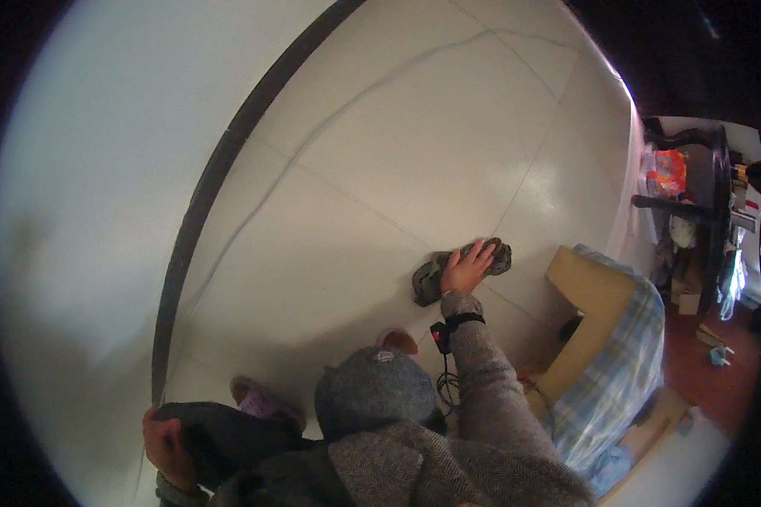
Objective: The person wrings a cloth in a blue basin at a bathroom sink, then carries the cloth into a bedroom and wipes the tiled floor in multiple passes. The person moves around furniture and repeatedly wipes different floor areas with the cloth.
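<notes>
My right hand [468, 269] lies on top of a crumpled dark cloth [431, 277] on the pale tiled floor. Its fingers are stretched out and apart, pressing the cloth down rather than wrapped round it. A black strap with a small device [442, 336] sits on my right wrist, and a black cable hangs from it. At the lower left, my left hand [167, 448] rests against my dark-trousered knee [228, 435], holding no object. Its fingers show only in part.
A white wall with a dark skirting board [220, 169] curves along the left. A thin pale cable [313, 135] crosses the floor. To the right stands a yellow padded piece with a blue checked cover [617, 346]. Pink slippers [266, 401] are on my feet. Dark shelving [719, 211] holds clutter.
</notes>
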Demonstrator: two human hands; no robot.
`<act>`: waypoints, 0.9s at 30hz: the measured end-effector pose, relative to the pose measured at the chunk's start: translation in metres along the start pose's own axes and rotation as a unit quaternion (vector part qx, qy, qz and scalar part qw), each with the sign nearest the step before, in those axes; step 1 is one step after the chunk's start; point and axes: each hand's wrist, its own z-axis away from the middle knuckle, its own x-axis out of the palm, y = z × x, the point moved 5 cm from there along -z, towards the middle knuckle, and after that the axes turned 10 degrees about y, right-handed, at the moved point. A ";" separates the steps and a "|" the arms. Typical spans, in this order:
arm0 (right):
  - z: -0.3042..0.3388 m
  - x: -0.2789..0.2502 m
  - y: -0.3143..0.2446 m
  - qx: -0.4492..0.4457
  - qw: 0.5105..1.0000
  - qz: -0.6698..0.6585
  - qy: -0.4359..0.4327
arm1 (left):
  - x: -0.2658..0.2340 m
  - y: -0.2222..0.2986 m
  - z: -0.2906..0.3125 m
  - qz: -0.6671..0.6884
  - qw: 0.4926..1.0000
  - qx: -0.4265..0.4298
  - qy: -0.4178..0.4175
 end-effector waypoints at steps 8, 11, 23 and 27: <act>-0.007 0.003 -0.003 0.056 0.992 0.075 -0.079 | 0.013 0.005 -0.002 0.041 0.983 0.085 -0.155; -0.015 0.005 -0.012 0.081 0.989 0.094 -0.077 | 0.013 0.010 -0.001 0.040 0.973 0.130 -0.185; 0.051 -0.028 -0.146 -0.054 0.917 -0.058 -0.391 | -0.021 0.081 0.011 0.189 0.920 0.122 -0.321; 0.083 -0.119 -0.170 0.003 0.844 -0.163 -0.511 | -0.027 0.102 0.033 0.155 0.904 0.123 -0.378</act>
